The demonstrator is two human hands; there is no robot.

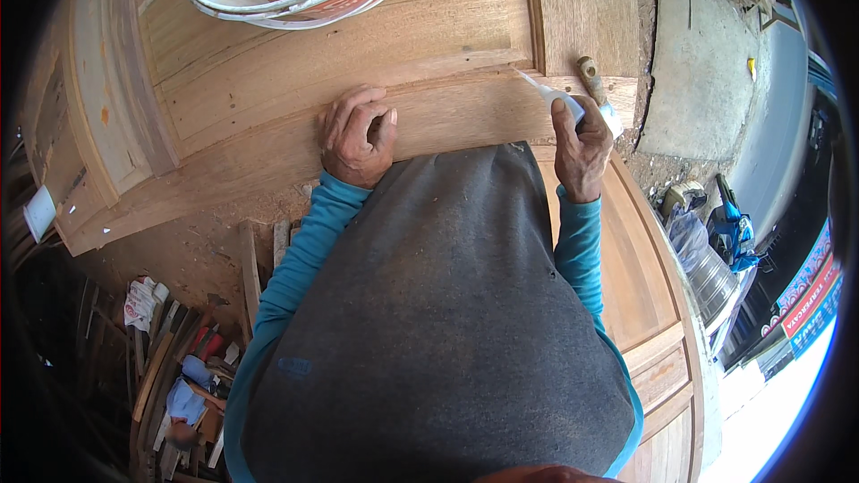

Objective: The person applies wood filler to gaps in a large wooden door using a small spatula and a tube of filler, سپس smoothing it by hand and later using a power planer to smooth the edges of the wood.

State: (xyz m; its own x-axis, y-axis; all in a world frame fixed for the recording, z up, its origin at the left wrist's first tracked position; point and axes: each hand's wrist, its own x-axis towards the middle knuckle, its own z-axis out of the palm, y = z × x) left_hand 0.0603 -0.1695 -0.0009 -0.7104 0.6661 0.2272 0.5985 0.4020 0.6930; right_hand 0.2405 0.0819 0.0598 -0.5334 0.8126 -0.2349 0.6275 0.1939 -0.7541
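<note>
In the head view, the right hand [583,148] has its fingers clamped on a white nozzle bottle [548,93], its tip pointing up-left from them over a panelled wooden door [447,116]. The left hand [356,139] rests there, fingers curled, thumb apart, nothing seen in it. A careless right-hand swing could knock the wooden-handled tool [589,78] just beyond those fingers; the door's end lies near, to their right. Bare wood leaves room between both hands; beyond the left fingers, the bucket [215,2] limits reach.
</note>
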